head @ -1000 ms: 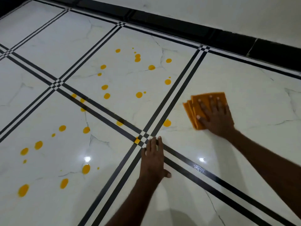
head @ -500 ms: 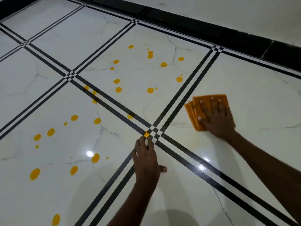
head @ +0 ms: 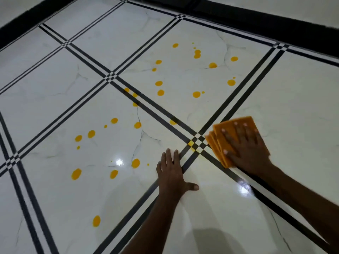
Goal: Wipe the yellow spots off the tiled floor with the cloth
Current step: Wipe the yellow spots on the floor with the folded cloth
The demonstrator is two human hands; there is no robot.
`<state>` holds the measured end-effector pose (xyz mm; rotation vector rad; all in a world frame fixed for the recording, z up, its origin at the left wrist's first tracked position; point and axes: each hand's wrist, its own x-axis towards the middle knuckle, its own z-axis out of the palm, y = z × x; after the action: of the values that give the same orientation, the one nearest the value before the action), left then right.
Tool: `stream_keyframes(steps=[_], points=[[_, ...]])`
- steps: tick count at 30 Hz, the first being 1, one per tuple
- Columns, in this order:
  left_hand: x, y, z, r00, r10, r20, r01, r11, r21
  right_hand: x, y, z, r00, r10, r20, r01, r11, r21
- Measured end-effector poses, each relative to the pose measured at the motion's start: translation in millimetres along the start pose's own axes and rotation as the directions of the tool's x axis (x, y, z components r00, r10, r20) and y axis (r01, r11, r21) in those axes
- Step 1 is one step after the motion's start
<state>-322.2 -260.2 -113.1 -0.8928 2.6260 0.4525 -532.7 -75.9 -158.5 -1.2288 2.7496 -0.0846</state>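
Observation:
My right hand (head: pixel 247 147) lies flat on a folded orange cloth (head: pixel 222 133), pressing it onto the white tiled floor (head: pixel 284 99) just right of a crossing of black stripes. A small yellow spot (head: pixel 190 143) sits on that crossing, a little left of the cloth's edge. Several more yellow spots (head: pixel 196 94) dot the tile beyond, and others (head: pixel 135 163) lie on the tile to the left. My left hand (head: pixel 171 175) rests palm down on the floor, fingers spread, holding nothing.
Black double stripes (head: pixel 110 78) cross the floor in a grid. A black skirting band (head: pixel 275 24) runs along the far wall and round the left corner. Two bright light reflections (head: pixel 244 188) shine on the glossy tiles.
My right hand has slid the cloth left and toward me, up to the stripe crossing. The view has shifted, so the spots appear farther right. My left hand stays planted.

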Motion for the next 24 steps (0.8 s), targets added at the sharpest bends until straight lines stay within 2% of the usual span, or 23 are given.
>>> stream_keyframes(steps=[2,4,6,8,10,13,16,17,19,21,22,24], points=[[3.7,-4.5,-2.1,1.0,0.013,0.013,-0.013,1.0,-0.006,50.2,-36.6,0.9,1.0,0.001,0.014,-0.002,1.0,0.024],[5.4,-13.1,-1.4,0.999,0.031,0.029,-0.032,0.999,0.013,63.9,-86.4,9.0,0.992,-0.12,-0.032,0.121,0.992,0.043],[4.7,-25.0,0.1,0.997,0.065,0.037,-0.066,0.998,0.021,34.9,-115.5,15.1,0.965,-0.262,0.006,0.262,0.965,0.01],[1.8,-27.7,1.4,0.995,0.089,0.04,-0.09,0.996,0.025,-7.8,-93.2,17.1,0.952,-0.307,0.013,0.307,0.952,0.02],[1.7,-26.8,-1.6,0.995,0.09,0.035,-0.09,0.996,0.021,-27.4,-46.3,13.9,0.969,-0.247,-0.009,0.247,0.968,0.035],[3.2,-21.2,-5.5,0.993,0.104,0.047,-0.106,0.994,0.041,8.2,26.8,-1.3,1.0,0.002,-0.001,-0.002,0.999,-0.036],[10.4,-20.8,-9.3,0.988,0.134,0.071,-0.141,0.983,0.118,67.7,17.5,-13.0,0.982,0.186,0.019,-0.187,0.981,0.06],[16.1,-18.1,-9.3,0.986,0.15,0.074,-0.158,0.979,0.131,75.5,0.1,-7.2,0.984,0.178,-0.01,-0.177,0.983,0.049],[26.3,-15.3,-10.7,0.986,0.151,0.069,-0.16,0.978,0.137,60.8,-46.7,7.3,0.995,0.046,-0.093,-0.046,0.999,0.002],[34.7,-12.7,-11.1,0.987,0.144,0.071,-0.153,0.978,0.142,15.1,-64.3,16.1,0.993,-0.113,-0.025,0.113,0.994,-0.009],[34.8,-12.4,-11.0,0.987,0.144,0.076,-0.155,0.976,0.155,-8.8,-56.2,15.7,0.989,-0.147,-0.007,0.147,0.989,0.006],[32.5,-14.0,-11.7,0.986,0.147,0.082,-0.161,0.966,0.202,-51.0,-25.2,10.3,0.996,-0.089,0.007,0.089,0.995,0.037]])
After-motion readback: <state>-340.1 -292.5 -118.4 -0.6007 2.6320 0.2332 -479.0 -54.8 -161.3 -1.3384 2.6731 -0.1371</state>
